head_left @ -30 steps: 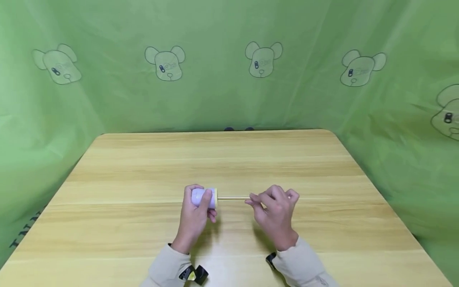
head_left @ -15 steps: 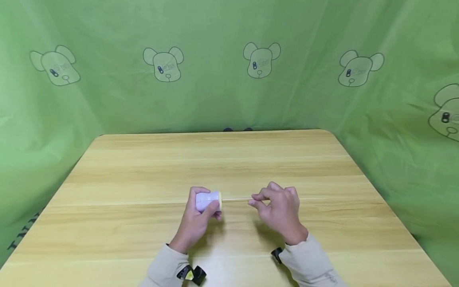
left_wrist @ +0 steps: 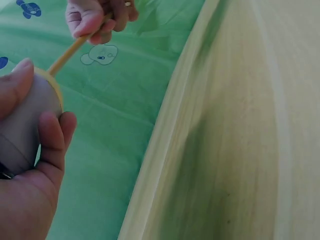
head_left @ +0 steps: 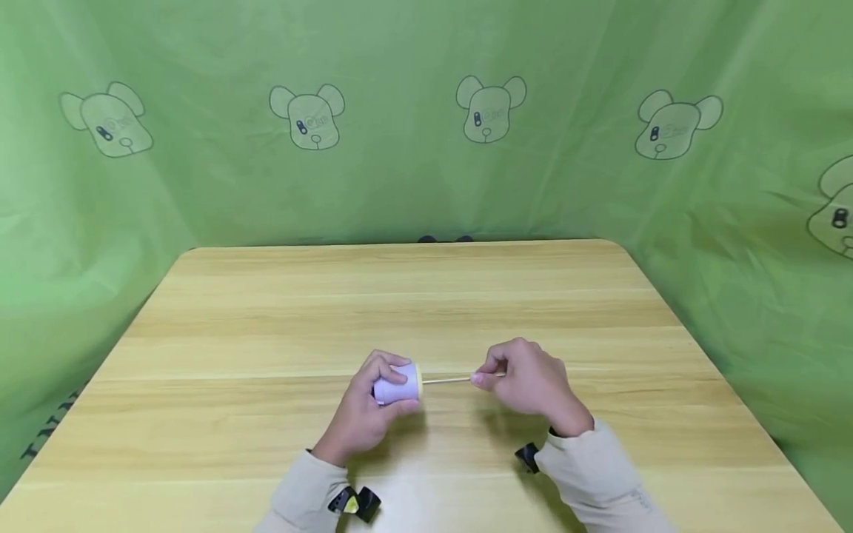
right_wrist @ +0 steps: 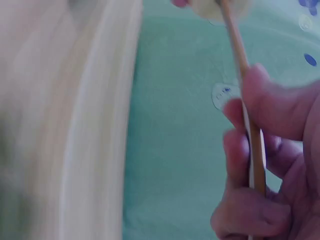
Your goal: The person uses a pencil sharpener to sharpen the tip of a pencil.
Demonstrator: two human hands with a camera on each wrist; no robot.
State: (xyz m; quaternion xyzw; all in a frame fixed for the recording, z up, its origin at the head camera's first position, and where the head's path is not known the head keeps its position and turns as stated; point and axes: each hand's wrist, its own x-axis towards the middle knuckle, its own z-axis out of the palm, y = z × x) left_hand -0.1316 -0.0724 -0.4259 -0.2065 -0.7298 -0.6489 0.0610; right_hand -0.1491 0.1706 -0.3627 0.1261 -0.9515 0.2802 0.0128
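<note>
In the head view my left hand [head_left: 363, 414] grips a small lilac pencil sharpener [head_left: 393, 385] with a pale yellow rim, lying sideways above the table. Its thumb is along the near side and its fingers curl over the top and far side. A thin pencil [head_left: 445, 380] runs from the yellow end towards the right; its tip is hidden inside. My right hand [head_left: 533, 377] pinches that pencil between thumb and fingers. From the right wrist view, the pencil [right_wrist: 257, 165] looks yellow-brown with a white side, and its rear part passes between the curled fingers.
A wood-grain table [head_left: 426, 296] spreads beneath both hands. Green sheeting [head_left: 400, 185] printed with bear heads surrounds it at the back and sides. Black devices sit at both wrists, the left one [head_left: 355, 503] against a beige cuff.
Both hands have shifted right and slightly nearer, with sharpener and pencil. The left hand's fingers now lie across the sharpener's top, its thumb lower. The right hand has turned, with its fingers more curled.
</note>
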